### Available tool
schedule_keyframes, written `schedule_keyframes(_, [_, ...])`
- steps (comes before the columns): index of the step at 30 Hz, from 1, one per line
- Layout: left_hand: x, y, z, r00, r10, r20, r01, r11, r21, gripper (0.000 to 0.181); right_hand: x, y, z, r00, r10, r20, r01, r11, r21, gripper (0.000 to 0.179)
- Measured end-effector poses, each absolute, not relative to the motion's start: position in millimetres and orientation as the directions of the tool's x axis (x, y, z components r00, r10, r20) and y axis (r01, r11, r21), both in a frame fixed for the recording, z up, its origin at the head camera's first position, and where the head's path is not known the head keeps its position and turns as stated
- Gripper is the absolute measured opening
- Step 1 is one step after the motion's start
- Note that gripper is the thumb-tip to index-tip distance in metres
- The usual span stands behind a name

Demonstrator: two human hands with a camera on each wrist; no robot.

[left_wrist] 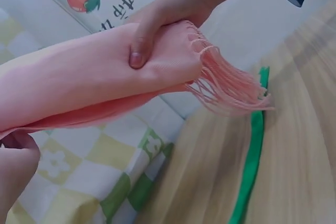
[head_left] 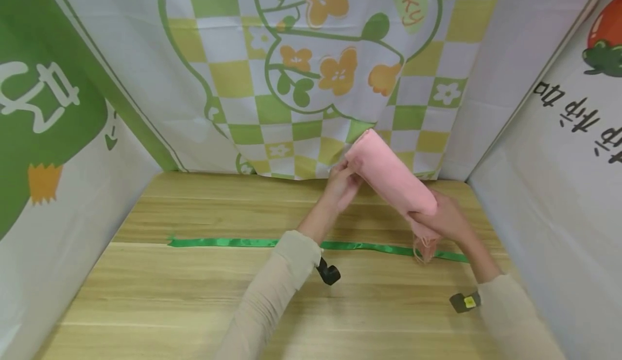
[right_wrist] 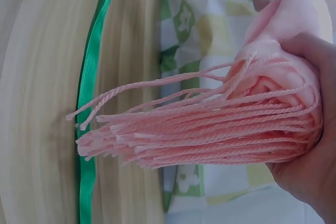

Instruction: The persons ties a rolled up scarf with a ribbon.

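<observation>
A pink fringed scarf, folded or rolled into a long bundle, is held tilted above the table, its upper end to the left. My left hand pinches the edge of that upper end. At the lower right end my right hand grips the bundle, thumb across it in the left wrist view. From this end the twisted tassels hang loose. Beneath, a green ribbon lies across the wooden table; the tassels overlap it in the head view.
A checked cloth with flowers hangs behind the table's back edge. Printed white panels stand at the sides. A black wrist camera sits by the left cuff, another dark one by the right cuff.
</observation>
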State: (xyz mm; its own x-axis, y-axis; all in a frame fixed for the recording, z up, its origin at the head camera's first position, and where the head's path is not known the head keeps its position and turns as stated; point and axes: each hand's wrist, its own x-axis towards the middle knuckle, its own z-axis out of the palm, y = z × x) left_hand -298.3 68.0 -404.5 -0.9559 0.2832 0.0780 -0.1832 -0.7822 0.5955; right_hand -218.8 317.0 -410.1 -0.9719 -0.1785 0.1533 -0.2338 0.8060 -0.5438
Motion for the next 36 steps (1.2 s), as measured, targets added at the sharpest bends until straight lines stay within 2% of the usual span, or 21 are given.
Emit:
schedule_keyframes(5, [-299,68,-398,-0.964,0.227,0.137,-0.087,-0.76,0.644,0.072,-211,303,-405,-0.981,-0.139,0.138,-0.196,0.719,-0.667,0.047])
schedule_keyframes(8, [-298,69,-395,-0.971,0.177,0.159,-0.023,-0.734,0.679,0.088,-208,292,-405,-0.986,-0.123,0.114,-0.166,0.637,-0.753,0.045])
schedule_keyframes(12, [-294,68,-390,-0.973,0.143,0.182,0.02,-0.733,0.68,0.109,-205,278,-409,-0.991,-0.103,0.082,-0.125,0.541,-0.832,0.043])
schedule_keyframes(13, [-294,68,-389,-0.973,0.137,0.188,0.028,-0.734,0.679,0.108,-204,275,-410,-0.992,-0.097,0.08,-0.119,0.533,-0.838,0.043])
schedule_keyframes(16, [-292,67,-386,-0.969,0.13,0.209,0.05,-0.728,0.684,0.098,-204,266,-413,-0.995,-0.081,0.065,-0.098,0.516,-0.851,0.045])
schedule_keyframes(19, [-291,66,-383,-0.967,0.112,0.227,0.076,-0.727,0.682,0.081,-204,255,-415,-0.996,-0.072,0.052,-0.081,0.493,-0.866,0.045])
schedule_keyframes(25, [-289,60,-380,-0.964,0.096,0.249,0.102,-0.728,0.678,0.024,-201,239,-421,-0.997,-0.07,0.042,-0.068,0.431,-0.9,0.045])
schedule_keyframes(36, [-287,50,-373,-0.981,0.08,0.177,0.084,-0.647,0.758,0.016,-198,218,-429,-0.994,-0.112,0.009,-0.037,0.253,-0.967,0.044])
